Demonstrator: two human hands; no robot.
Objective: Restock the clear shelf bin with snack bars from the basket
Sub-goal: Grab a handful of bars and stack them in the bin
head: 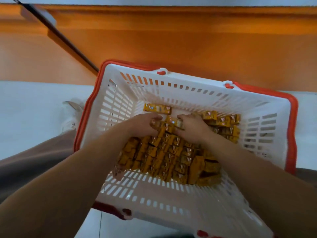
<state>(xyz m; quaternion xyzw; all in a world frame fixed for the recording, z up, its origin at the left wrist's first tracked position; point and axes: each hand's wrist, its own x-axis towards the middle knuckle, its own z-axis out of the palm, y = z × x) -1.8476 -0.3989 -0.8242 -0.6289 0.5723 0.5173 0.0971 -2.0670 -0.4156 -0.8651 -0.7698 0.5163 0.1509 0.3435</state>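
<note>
In the white, red-rimmed basket (118, 107) the left hand (143, 125) and right hand (193, 126) each curl their fingers round a bunch of yellow snack bars (169, 125) held between them, above the heap across its floor, a lone bar (157, 109) lying just beyond.

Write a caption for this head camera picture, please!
Left hand and right hand grip snack bars in the white basket.

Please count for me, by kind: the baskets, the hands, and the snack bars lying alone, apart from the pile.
1 basket
2 hands: left hand, right hand
1 snack bar lying alone
Not counted: piled snack bars, too many overlap
Total counted: 4
</note>
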